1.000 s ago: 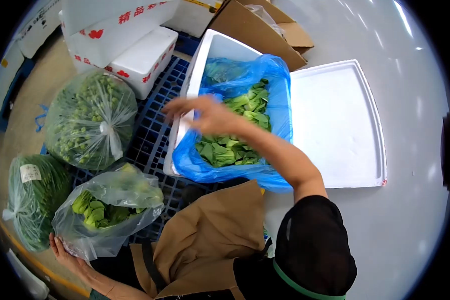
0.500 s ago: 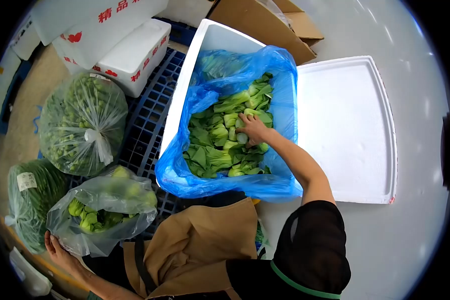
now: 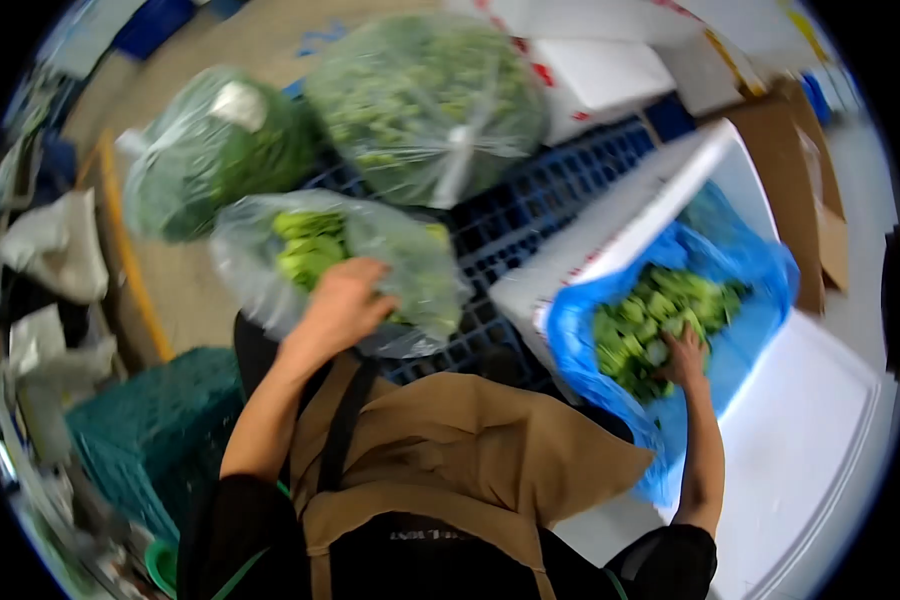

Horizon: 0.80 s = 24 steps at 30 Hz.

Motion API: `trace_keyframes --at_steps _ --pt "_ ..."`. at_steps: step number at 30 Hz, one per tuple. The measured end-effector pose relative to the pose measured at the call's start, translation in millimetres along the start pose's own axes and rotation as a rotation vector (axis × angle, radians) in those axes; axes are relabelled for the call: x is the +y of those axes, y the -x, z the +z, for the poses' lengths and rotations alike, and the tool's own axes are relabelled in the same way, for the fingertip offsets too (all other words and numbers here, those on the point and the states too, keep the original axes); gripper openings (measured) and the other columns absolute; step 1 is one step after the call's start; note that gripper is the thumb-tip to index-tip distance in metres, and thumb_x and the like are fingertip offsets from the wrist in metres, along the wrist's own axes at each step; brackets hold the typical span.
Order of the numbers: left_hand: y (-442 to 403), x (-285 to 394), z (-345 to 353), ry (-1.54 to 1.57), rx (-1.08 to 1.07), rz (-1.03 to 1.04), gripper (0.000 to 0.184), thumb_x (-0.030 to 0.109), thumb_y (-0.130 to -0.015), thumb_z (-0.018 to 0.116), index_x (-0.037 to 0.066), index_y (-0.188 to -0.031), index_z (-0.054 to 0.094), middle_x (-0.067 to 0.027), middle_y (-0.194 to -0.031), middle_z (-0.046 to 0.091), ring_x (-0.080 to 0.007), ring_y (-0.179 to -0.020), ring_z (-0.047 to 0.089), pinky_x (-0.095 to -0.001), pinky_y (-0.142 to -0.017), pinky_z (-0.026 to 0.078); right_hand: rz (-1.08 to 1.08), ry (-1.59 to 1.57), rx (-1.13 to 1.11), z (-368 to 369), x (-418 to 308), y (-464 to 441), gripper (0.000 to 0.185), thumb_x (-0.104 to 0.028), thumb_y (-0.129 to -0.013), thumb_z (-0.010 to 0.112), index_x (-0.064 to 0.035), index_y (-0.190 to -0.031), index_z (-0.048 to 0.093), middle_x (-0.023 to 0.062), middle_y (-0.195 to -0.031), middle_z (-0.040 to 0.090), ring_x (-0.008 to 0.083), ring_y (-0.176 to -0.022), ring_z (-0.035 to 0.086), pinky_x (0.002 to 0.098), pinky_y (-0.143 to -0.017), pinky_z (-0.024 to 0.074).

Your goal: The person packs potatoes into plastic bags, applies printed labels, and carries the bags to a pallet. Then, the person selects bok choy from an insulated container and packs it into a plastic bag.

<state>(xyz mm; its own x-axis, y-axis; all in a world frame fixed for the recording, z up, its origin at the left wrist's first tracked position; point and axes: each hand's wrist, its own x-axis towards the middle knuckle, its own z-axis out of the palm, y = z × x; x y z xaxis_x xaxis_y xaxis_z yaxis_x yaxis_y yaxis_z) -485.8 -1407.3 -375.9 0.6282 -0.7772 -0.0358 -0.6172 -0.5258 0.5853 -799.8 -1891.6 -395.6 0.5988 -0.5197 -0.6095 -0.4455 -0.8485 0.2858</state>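
My left hand [image 3: 352, 300], slightly blurred, is over the mouth of a clear plastic bag [image 3: 255, 290], its fingers loosely bent and apart with nothing visible in them. Green bok choy [image 3: 310, 250] shows in the bag's opening beside the fingertips. Over on the right, my right hand [image 3: 685, 358] rests with spread fingers on a heap of bok choy [image 3: 635, 335]. This heap lies in a blue plastic liner [image 3: 570, 325] inside a white foam box [image 3: 610, 240].
Two filled bags, one of leafy greens [image 3: 220, 150] and one tied bag [image 3: 420, 110], stand behind on a blue pallet [image 3: 560, 195]. The foam lid [image 3: 805, 440] lies at right, a cardboard box [image 3: 790, 170] behind. A green crate [image 3: 155, 425] is at left.
The view has swung left. My left hand has moved from the clear bag's outer edge to its opening. My right hand remains on the bok choy in the foam box.
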Motion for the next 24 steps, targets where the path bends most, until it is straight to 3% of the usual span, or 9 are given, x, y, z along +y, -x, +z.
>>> trace_keyframes --at_steps 2,6,8,9,12,14,18,20,24 --pt "7 4 27 -0.231 -0.387 -0.141 0.057 0.045 -0.071 0.067 -0.005 -0.098 0.058 -0.0212 -0.091 0.061 -0.0341 -0.094 0.056 -0.0479 -0.088 0.036 0.038 0.054 -0.074 -4 -7 -15 0.095 -0.036 -0.035 0.086 -0.0255 -0.123 0.05 0.0228 -0.136 0.027 0.0393 -0.124 0.03 0.0593 -0.097 0.0269" --pt "29 3 50 -0.335 -0.633 -0.28 0.07 0.055 -0.067 0.066 -0.005 -0.099 0.055 -0.0207 -0.092 0.06 -0.0349 -0.095 0.055 -0.0531 -0.091 0.03 0.058 -0.015 0.056 3 -7 -13 0.082 -0.03 -0.036 0.085 -0.0191 -0.113 0.058 0.0218 -0.134 0.03 0.0393 -0.121 0.034 0.0545 -0.097 0.0289" --pt "27 3 49 -0.28 -0.532 -0.367 0.076 0.055 -0.066 0.068 -0.007 -0.107 0.049 -0.0231 -0.095 0.059 -0.0366 -0.098 0.053 -0.0497 -0.09 0.033 0.116 -0.103 0.152 -8 -11 11 0.072 -0.028 -0.041 0.085 -0.0191 -0.108 0.06 0.0209 -0.135 0.03 0.0388 -0.122 0.033 0.0512 -0.098 0.0284" --pt "27 -3 57 -0.238 -0.431 -0.385 0.079 0.054 -0.066 0.068 -0.007 -0.11 0.047 -0.0243 -0.097 0.058 -0.0372 -0.097 0.053 -0.0487 -0.089 0.034 0.175 -0.495 0.176 36 34 -13 0.064 -0.028 -0.049 0.082 -0.0187 -0.109 0.061 0.021 -0.136 0.029 0.0379 -0.123 0.032 0.0489 -0.098 0.0281" --pt "8 1 61 0.021 -0.316 -0.378 0.09 0.049 -0.068 0.069 -0.003 -0.129 0.031 -0.0296 -0.112 0.05 -0.0392 -0.105 0.05 -0.045 -0.091 0.037 0.159 -0.247 0.248 18 5 7 0.066 -0.028 -0.054 0.078 -0.019 -0.116 0.057 0.0214 -0.134 0.031 0.0353 -0.122 0.035 0.0509 -0.095 0.0321" --pt "-8 8 72 0.235 -0.271 -0.279 0.091 0.046 -0.07 0.069 -0.001 -0.134 0.024 -0.0303 -0.118 0.046 -0.0395 -0.11 0.047 -0.0441 -0.095 0.036 0.11 -0.096 0.089 3 -7 1 0.071 -0.033 -0.054 0.078 -0.024 -0.12 0.054 0.0209 -0.137 0.028 0.0377 -0.124 0.032 0.0567 -0.095 0.0301" --pt "-20 45 114 0.517 -0.067 0.191 0.058 0.024 -0.081 0.06 0.001 -0.129 0.037 -0.0222 -0.134 0.034 -0.0366 -0.123 0.036 -0.0414 -0.102 0.031 0.08 0.049 -0.094 -2 -7 -13 0.08 -0.034 -0.046 0.081 -0.0224 -0.12 0.054 0.0225 -0.141 0.022 0.0394 -0.127 0.027 0.0608 -0.096 0.026" --pt "-21 71 103 0.556 -0.185 0.152 0.052 0.015 -0.08 0.059 0.001 -0.126 0.039 -0.0189 -0.137 0.032 -0.0354 -0.124 0.034 -0.0431 -0.1 0.031 0.061 0.042 -0.064 -5 -10 -14 0.083 -0.033 -0.044 0.081 -0.0199 -0.121 0.054 0.0237 -0.141 0.021 0.0391 -0.127 0.027 0.0609 -0.097 0.0246" --pt "4 74 109 0.424 0.048 0.013 0.035 0.011 -0.077 0.06 0.001 -0.109 0.051 -0.0182 -0.12 0.046 -0.0339 -0.109 0.047 -0.0438 -0.089 0.037 0.033 -0.155 0.203 4 -2 10 0.079 -0.027 -0.041 0.08 -0.0103 -0.115 0.058 0.0255 -0.137 0.026 0.0377 -0.125 0.031 0.0533 -0.1 0.0258"
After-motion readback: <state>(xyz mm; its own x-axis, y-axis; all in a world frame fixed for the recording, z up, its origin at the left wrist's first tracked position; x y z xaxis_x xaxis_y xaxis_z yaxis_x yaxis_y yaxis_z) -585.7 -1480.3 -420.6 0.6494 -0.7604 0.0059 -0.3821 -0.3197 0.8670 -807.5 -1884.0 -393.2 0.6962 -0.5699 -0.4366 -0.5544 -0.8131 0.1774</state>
